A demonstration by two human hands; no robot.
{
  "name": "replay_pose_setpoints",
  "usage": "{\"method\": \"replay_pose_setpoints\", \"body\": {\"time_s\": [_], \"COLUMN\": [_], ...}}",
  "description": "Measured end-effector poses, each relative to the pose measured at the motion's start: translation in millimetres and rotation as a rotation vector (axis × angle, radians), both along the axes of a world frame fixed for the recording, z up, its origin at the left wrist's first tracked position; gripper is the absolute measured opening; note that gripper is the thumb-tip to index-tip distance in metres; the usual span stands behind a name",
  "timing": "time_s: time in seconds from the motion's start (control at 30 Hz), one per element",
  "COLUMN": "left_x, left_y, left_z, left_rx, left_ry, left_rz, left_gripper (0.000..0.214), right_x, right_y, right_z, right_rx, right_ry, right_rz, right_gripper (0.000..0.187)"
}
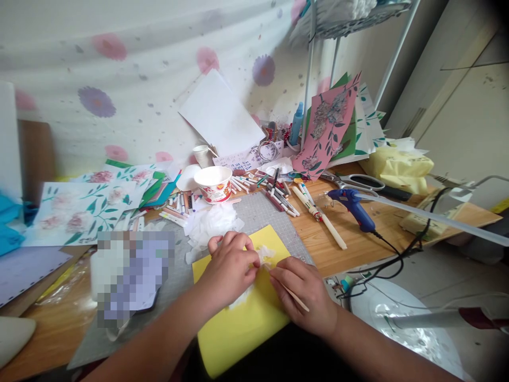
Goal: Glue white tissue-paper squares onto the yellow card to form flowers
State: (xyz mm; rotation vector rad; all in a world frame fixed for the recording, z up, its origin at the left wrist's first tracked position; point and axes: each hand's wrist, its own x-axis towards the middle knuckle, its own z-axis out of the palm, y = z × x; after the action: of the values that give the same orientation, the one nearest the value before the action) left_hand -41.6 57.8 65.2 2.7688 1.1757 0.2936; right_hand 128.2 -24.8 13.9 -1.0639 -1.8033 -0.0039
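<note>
A pale curtain (pixel 159 58) printed with pink and purple flowers hangs behind a wooden table (pixel 324 236) crowded with craft supplies. A grey mat (pixel 288 220) covers the middle of the table, and on it lies a yellow sheet (pixel 228 342), its near end running past the mat toward the person. Beyond the sheet's right side, well apart from both hands, rests a blue glue gun (pixel 356 209). The left hand (pixel 234 260) arches over the sheet from the left; the right hand (pixel 308 294) comes in low from the right. Just beyond the left hand sits a loose pile of white paper (pixel 214 223), with a red-and-white bowl (pixel 213 185) behind it. The right fingers are curled around a thin stick (pixel 298 298), which slants from their tips down to the right, toward the person. Smallest is a crumpled bit of white tissue (pixel 265 253) on the yellow sheet, in the gap between the hands: right of the left fingertips and just ahead and left of the right ones. Both hands seem about equally near it. Left thumb and forefinger are drawn together at its edge; whether they grip it, I cannot tell.
</note>
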Motion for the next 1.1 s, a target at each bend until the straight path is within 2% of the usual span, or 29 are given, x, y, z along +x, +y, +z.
{"method": "replay_pose_setpoints", "body": {"time_s": [0.1, 0.17, 0.27, 0.37, 0.5, 0.57, 0.87, 0.97, 1.07, 1.1], "left_x": [0.0, -0.5, -6.4, -21.8, -47.9, -56.8, -59.5, -59.2, -60.3, -60.8], "left_y": [-2.5, -3.5, 0.7, 14.6, 36.5, 43.2, 52.5, 56.3, 58.1, 57.7], "left_z": [4.2, 7.6, 13.1, 20.1, 28.9, 28.7, -1.3, -5.6, -6.4, -5.7], "left_rx": [-0.022, -0.043, -0.057, -0.017, 0.045, 0.068, 0.141, 0.163, 0.158, 0.153], "left_ry": [0.026, 0.031, -0.006, -0.051, 0.003, 0.071, 0.118, 0.105, 0.083, 0.069], "left_rz": [0.007, 0.016, 0.058, 0.190, 0.461, 0.530, 0.546, 0.543, 0.530, 0.528], "left_gripper": [0.019, 0.019, 0.017, 0.015, 0.017, 0.018, 0.016, 0.017, 0.006, 0.010], "right_x": [1.3, 3.7, 7.3, 8.0, 6.2, 6.2, 12.8, 12.7, 12.1, 12.0], "right_y": [-1.9, -4.2, -7.0, -6.5, -3.6, -3.1, -3.8, -4.0, -4.0, -3.9], "right_z": [0.1, -1.5, -6.2, -9.6, -9.1, -9.8, -20.1, -19.5, -19.0, -19.1], "right_rx": [0.002, 0.013, 0.010, -0.013, -0.054, -0.056, -0.074, -0.071, -0.058, -0.055], "right_ry": [0.005, 0.086, 0.356, 0.570, 0.490, 0.446, 0.343, 0.332, 0.325, 0.326], "right_rz": [0.013, 0.055, 0.055, -0.028, -0.028, -0.027, -0.004, -0.015, -0.028, -0.030], "right_gripper": [0.016, 0.017, 0.021, 0.021, 0.019, 0.019, 0.016, 0.015, 0.014, 0.014]}}
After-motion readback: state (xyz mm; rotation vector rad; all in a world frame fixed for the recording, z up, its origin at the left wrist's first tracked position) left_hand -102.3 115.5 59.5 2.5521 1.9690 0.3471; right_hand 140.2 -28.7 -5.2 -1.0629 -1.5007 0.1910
